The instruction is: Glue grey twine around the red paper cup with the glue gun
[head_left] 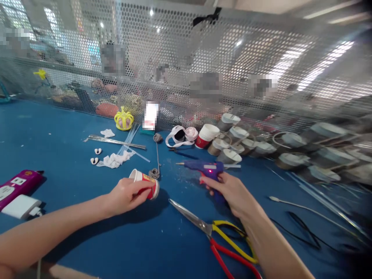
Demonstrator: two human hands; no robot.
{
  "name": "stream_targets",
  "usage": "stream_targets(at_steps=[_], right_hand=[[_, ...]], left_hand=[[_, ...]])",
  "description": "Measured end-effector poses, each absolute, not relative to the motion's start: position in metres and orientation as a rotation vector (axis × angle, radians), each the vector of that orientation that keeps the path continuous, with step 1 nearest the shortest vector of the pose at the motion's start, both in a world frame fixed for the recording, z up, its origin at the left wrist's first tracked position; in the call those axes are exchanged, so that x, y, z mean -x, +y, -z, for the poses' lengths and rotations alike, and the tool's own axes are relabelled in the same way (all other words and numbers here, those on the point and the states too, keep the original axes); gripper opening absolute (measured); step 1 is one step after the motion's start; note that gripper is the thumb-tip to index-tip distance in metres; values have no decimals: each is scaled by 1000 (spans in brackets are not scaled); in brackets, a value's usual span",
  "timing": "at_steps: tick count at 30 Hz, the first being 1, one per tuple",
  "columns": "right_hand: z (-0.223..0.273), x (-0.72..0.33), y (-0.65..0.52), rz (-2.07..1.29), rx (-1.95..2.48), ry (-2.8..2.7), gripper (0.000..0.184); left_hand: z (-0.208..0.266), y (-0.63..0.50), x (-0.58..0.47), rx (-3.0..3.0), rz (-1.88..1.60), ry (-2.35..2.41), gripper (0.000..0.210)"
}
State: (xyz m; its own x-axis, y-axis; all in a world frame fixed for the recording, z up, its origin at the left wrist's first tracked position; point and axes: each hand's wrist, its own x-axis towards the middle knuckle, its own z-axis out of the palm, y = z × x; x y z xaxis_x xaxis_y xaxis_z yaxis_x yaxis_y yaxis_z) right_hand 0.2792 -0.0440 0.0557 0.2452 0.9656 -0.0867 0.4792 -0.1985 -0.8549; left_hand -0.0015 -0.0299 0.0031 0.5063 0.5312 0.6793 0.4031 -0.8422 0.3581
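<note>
My left hand [128,195] is closed around a red and white paper cup [136,176], which lies tilted on its side just above the table. In my right hand [229,190] is a blue glue gun [205,167], its nozzle pointing left towards the area above the cup and a red light glowing on its body. A clear glue stick [232,166] sticks out of its back end. Grey yarn [154,173] lies coiled behind the cup. Scissors with one yellow and one red handle [207,228] lie open below my right hand.
Many grey yarn-wrapped cups [229,156] crowd the right side, beside a stack of paper cups [208,133]. A yellow crown [124,119], white lace [116,159] and clear sticks [133,135] lie at the back left. A purple power strip [20,186] sits far left; a perforated screen [174,50] stands behind.
</note>
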Motion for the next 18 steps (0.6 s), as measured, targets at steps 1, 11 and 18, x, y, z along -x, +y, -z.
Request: stream_targets(at_steps=[1,11,18], right_hand=[[-53,-286,-39,-828,1828,-1323,26],[-23,-301,-11,-451,2065,-1423,41],[-51,-255,-34,-462,1883,-1699,35]], left_hand=[[-5,-30,2,-2602,-1284,778,19],[-16,-32,3,-2672,-1424,640,21],[-21,-36,1,-2771,-1449,591,19]])
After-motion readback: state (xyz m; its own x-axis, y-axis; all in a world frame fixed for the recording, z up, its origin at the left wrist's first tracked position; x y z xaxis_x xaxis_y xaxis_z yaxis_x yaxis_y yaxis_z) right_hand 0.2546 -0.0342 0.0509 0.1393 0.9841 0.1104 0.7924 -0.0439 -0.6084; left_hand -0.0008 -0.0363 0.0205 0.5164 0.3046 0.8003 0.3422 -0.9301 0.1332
